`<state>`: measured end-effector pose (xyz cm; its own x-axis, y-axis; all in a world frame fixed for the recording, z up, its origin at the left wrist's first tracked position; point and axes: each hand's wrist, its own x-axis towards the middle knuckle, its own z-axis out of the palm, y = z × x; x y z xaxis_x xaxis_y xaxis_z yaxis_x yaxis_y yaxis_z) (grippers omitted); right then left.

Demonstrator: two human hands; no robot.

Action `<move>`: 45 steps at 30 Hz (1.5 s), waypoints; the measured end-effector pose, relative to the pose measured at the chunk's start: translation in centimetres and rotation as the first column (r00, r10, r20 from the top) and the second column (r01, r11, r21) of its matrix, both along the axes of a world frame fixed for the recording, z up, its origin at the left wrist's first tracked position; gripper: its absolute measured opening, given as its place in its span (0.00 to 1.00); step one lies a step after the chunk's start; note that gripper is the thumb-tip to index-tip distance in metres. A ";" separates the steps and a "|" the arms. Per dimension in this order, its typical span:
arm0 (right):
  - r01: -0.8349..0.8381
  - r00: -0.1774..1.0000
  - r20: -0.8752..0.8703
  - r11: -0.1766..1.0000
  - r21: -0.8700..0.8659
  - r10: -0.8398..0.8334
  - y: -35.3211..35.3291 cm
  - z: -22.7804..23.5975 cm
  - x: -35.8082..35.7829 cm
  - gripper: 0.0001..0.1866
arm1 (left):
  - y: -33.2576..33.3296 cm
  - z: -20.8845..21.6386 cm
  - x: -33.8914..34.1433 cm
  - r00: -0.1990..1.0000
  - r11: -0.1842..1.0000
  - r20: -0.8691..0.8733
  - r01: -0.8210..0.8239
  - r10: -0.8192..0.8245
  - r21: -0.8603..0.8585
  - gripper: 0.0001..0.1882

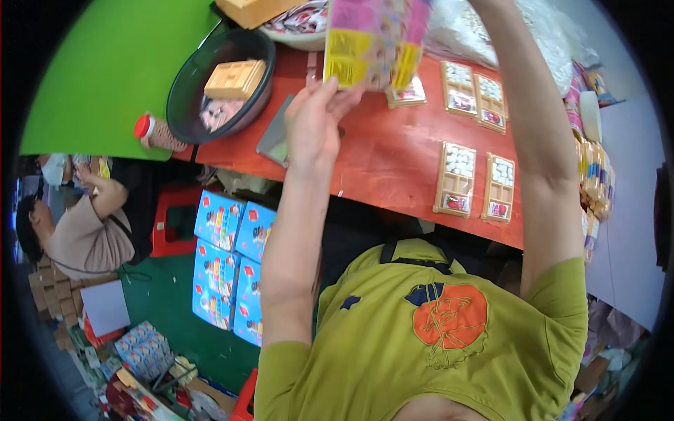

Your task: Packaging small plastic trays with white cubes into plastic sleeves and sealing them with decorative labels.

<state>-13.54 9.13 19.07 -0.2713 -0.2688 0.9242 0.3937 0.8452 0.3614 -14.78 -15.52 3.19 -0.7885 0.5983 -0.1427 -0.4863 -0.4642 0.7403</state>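
Observation:
My left hand [316,123] pinches the lower edge of a glossy pink and yellow printed sheet [368,45], held up over the red table. The sheet runs past the top of the view, and whether it is a flat sheet or a pouch I cannot tell. My right arm [544,133] reaches far forward, its hand beyond the top edge. Below the sheet lies a tan compartment tray [407,95], partly covered. Between my arms sit more such trays, among them a near one [455,179] and a far one [460,88], with white pieces and small printed packets.
A black basin [184,105] holds tan trays and pink packets; beside it stands a red-lidded jar [160,132]. A clear plastic bag [463,28] of white pieces lies at the back. Blue printed boxes [216,281] are stacked left of me. Another person [95,231] sits at far left.

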 end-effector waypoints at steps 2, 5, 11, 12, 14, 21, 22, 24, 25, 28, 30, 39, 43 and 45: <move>-0.461 0.882 -0.191 0.872 -0.167 0.430 -1.3 0.5 -0.2 0.15 | 5.7 0.8 0.0 0.995 0.992 0.096 -0.015 0.002 0.126 0.10; -0.257 0.866 0.260 0.827 -0.500 0.427 -2.6 -5.8 1.8 0.12 | 9.4 0.2 -1.6 0.974 0.975 0.228 -0.049 -0.001 0.216 0.11; -0.079 0.727 0.354 0.584 -0.808 0.588 -2.1 -16.9 5.1 0.06 | 10.9 -4.7 -3.0 0.976 0.988 0.167 0.123 -0.137 0.092 0.13; -0.122 0.726 0.307 0.555 -0.823 0.616 -2.1 -17.4 5.0 0.06 | 10.5 -4.9 -2.8 0.976 0.989 0.170 0.126 -0.139 0.081 0.13; -0.167 0.722 0.253 0.516 -0.840 0.644 -2.4 -17.9 4.8 0.06 | 9.9 -4.8 -2.6 0.984 0.980 -0.021 0.180 -0.179 0.081 0.15; -0.129 0.657 0.294 0.488 -0.863 0.694 -2.5 -16.6 4.0 0.07 | 9.6 -4.3 -2.3 0.949 0.982 -0.310 -0.011 -0.049 -0.189 0.11; -0.092 0.630 0.342 0.505 -0.858 0.697 -2.3 -16.5 3.8 0.07 | 9.8 -4.6 -2.3 0.880 0.962 -0.474 -0.117 -0.015 -0.247 0.10; -0.035 0.624 0.385 0.516 -0.856 0.680 -2.1 -16.3 3.2 0.07 | 9.9 -4.7 -2.3 0.783 0.932 -0.622 -0.222 -0.005 -0.287 0.09; 0.018 0.614 0.428 0.530 -0.848 0.664 -2.1 -16.2 3.0 0.07 | 9.9 -4.7 -2.4 0.660 0.902 -0.751 -0.316 -0.013 -0.293 0.08; 0.095 0.591 0.517 0.584 -0.807 0.619 -1.7 -16.4 2.4 0.07 | 10.2 -4.5 -2.2 0.455 0.855 -0.889 -0.443 -0.044 -0.269 0.07; 0.100 0.591 0.518 0.581 -0.808 0.618 -1.7 -16.2 2.2 0.07 | 10.2 -4.4 -2.3 0.388 0.836 -0.920 -0.486 -0.053 -0.254 0.06; 0.034 0.702 0.340 0.447 -0.894 0.626 -2.7 -16.4 2.1 0.07 | 10.3 -5.0 -2.5 0.474 0.852 -0.880 -0.472 0.028 -0.227 0.07; -0.039 0.727 0.149 0.258 -0.965 0.670 -2.2 -17.6 2.4 0.09 | 10.5 -5.4 -2.4 0.798 0.932 -0.597 -0.270 0.078 -0.240 0.09; -0.070 0.723 0.097 0.212 -0.975 0.685 -2.5 -17.8 2.5 0.09 | 10.4 -5.1 -2.4 0.860 0.950 -0.503 -0.219 0.079 -0.224 0.10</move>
<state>-11.09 6.63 1.28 -0.8127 0.4020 0.4217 -0.0235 0.7006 -0.7132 -17.16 -5.08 -1.94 -0.8749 0.4625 0.1439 0.0238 -0.2556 0.9665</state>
